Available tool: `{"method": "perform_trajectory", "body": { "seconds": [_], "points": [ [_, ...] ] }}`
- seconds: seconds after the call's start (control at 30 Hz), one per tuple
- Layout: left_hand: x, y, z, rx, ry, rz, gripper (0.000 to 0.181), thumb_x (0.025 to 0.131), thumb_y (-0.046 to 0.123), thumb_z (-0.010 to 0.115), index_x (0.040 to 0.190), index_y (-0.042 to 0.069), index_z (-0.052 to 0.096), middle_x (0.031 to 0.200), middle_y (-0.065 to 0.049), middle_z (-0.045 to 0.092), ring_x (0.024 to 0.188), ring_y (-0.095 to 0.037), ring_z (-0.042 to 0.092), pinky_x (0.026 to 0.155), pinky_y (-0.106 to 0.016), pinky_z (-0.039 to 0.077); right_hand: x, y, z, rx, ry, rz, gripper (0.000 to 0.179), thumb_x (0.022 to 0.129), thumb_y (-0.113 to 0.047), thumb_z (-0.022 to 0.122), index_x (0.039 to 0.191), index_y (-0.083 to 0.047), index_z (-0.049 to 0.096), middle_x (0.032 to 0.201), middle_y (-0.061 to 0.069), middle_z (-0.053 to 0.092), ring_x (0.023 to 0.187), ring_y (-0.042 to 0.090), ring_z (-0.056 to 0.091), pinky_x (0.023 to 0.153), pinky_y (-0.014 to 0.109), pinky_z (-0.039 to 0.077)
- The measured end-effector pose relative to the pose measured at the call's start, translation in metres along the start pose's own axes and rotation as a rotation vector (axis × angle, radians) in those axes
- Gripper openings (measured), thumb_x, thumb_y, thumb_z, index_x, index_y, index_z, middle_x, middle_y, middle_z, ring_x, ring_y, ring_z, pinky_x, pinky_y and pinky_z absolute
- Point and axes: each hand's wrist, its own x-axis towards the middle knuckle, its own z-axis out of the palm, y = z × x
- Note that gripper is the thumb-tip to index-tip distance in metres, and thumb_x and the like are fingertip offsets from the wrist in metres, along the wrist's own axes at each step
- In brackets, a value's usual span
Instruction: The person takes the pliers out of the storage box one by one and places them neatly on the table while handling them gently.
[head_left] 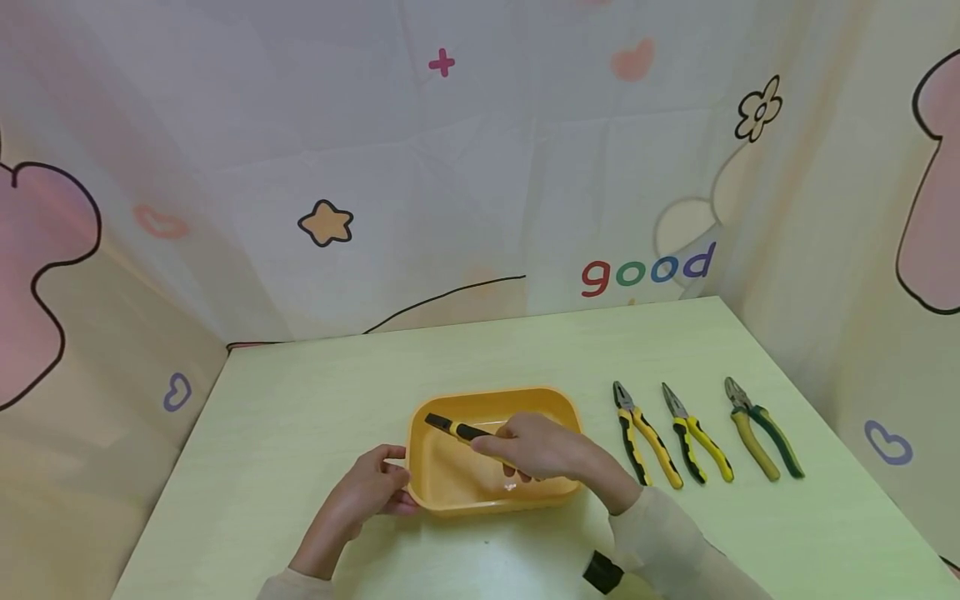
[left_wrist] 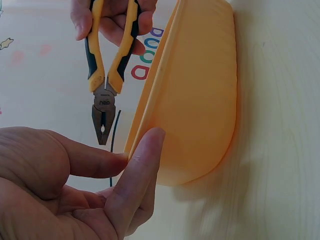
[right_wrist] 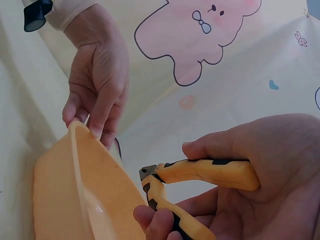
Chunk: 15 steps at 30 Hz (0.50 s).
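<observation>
An orange-yellow plastic basin (head_left: 450,479) with rounded corners sits mid-table. My left hand (head_left: 369,487) pinches its left rim between thumb and fingers, as the left wrist view shows close up. In my right hand (head_left: 536,446) is a pair of combination pliers (left_wrist: 105,100) with yellow and black handles. Thumb and fingers wrap those handles (right_wrist: 207,172), which stand spread apart. The pliers' metal head points left, over the inside of the basin in the head view.
Right of the basin lie three tools in a row: yellow-black combination pliers (head_left: 626,425), yellow-black long-nose pliers (head_left: 681,425) and green-handled diagonal cutters (head_left: 742,408). A black object (head_left: 602,572) shows beside the right sleeve. A printed curtain (head_left: 480,167) borders the pale table (head_left: 300,400).
</observation>
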Motion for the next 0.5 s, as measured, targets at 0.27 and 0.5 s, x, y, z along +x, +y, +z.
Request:
{"method": "perform_trajectory", "body": {
  "seconds": [0.27, 0.5],
  "points": [
    [0.000, 0.000, 0.000, -0.010, -0.003, 0.006, 0.043, 0.097, -0.006, 0.052, 0.139, -0.013, 0.046, 0.099, -0.021, 0.061, 0.068, -0.022, 0.068, 0.065, -0.038, 0.066, -0.006, -0.005, -0.006, 0.003, -0.002, -0.014, 0.050, 0.103, -0.050, 0.057, 0.078, -0.009, 0.070, 0.071, 0.008, 0.065, 0.055, 0.017, 0.053, 0.052, 0.026, 0.036],
    [0.002, -0.003, 0.000, -0.021, 0.000, 0.020, 0.043, 0.098, -0.006, 0.052, 0.139, -0.014, 0.045, 0.099, -0.022, 0.060, 0.068, -0.023, 0.068, 0.064, -0.039, 0.066, -0.012, -0.011, -0.011, -0.015, -0.015, -0.036, 0.051, 0.105, -0.049, 0.054, 0.075, -0.010, 0.068, 0.063, 0.002, 0.059, 0.051, 0.013, 0.048, 0.051, 0.025, 0.036]
  ]
}}
